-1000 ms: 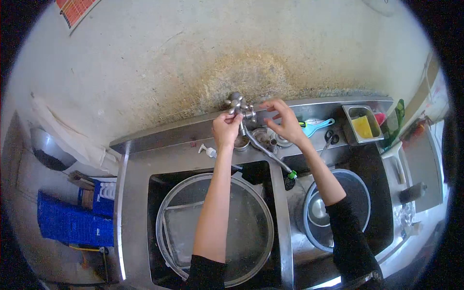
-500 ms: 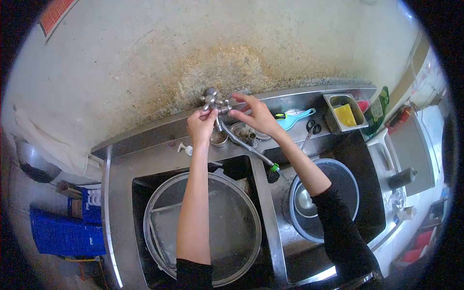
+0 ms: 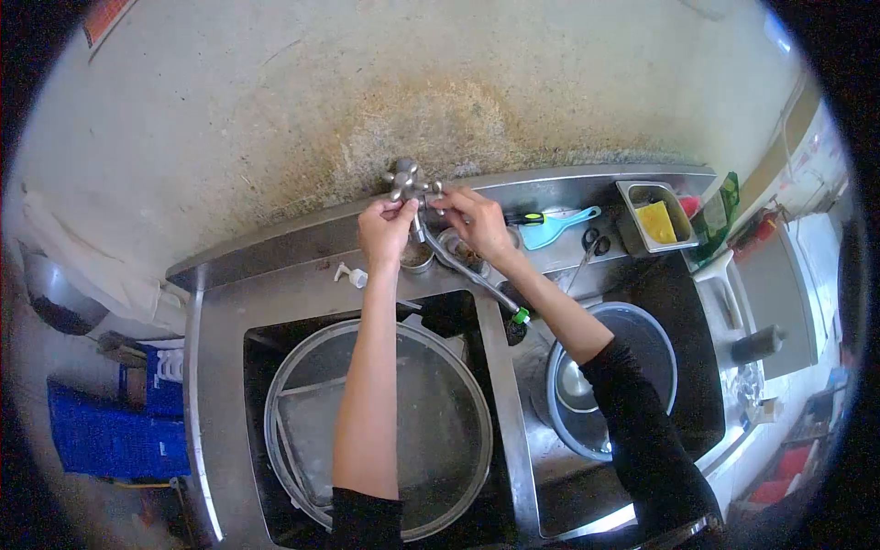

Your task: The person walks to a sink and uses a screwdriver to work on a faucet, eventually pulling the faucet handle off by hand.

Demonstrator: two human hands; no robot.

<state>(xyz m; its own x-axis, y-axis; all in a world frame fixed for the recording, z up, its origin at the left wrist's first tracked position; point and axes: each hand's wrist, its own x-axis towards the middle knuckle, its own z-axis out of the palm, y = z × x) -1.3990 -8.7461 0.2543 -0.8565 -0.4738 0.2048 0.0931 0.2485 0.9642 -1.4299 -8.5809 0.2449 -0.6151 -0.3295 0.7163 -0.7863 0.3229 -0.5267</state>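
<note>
Both hands are up at the wall-mounted tap (image 3: pixel 407 180). The left hand (image 3: pixel 385 231) has its fingers curled shut around the tap's lower cross handle. The right hand (image 3: pixel 478 220) reaches in from the tap's right, and its grip is pinched together on the small knob on that side. Both forearms stretch up toward the tap over the steel table (image 3: pixel 215 302).

The tap's spout (image 3: pixel 467 275) slants down and to the right from the tap body and ends in a green tip (image 3: pixel 520 316) above the divider between the two sinks. Directly below the tap, touching neither hand, stands a small metal cup (image 3: pixel 417 258). A white pump bottle (image 3: pixel 352 273) lies just to the lower left of the tap.

Further below the tap a large round basin (image 3: pixel 291 385) fills the left sink. Below and to the right of the tap sits a blue-grey bowl (image 3: pixel 662 353) with a small steel bowl (image 3: pixel 576 385) inside it. To the tap's right, along the back ledge, lie a teal scraper (image 3: pixel 561 225), scissors (image 3: pixel 592 242) and a metal tray (image 3: pixel 632 213) holding a yellow sponge (image 3: pixel 656 222).
</note>
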